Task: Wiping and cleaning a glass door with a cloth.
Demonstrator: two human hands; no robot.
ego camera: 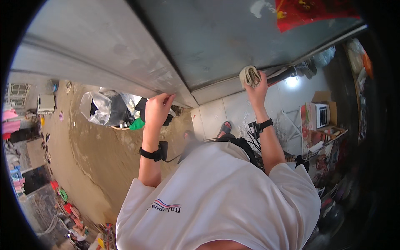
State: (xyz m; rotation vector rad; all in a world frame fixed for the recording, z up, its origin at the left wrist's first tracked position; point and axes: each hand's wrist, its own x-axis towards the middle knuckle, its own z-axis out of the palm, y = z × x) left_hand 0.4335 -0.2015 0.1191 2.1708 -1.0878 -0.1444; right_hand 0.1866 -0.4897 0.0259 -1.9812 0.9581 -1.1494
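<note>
In my right hand (257, 89) is a folded, rolled beige cloth (247, 75), held at the lower edge of a door's grey glass panel (215, 47). My left hand (157, 107) is raised beside the pale metal door frame (153, 67). Its fingers are curled together, and nothing shows in them; whether they touch the frame I cannot tell. Red paper (307, 14) is stuck high on the panel, next to a whitish smear. A black strap with a small device circles each wrist.
A clear plastic bag (95, 107) and other bagged items lie on the brown ground at left. White tiles (212, 115) begin under my sandalled feet. At right stands a rack (326, 139) with an open cardboard box (329, 109). Cables run from the wrist devices towards my waist.
</note>
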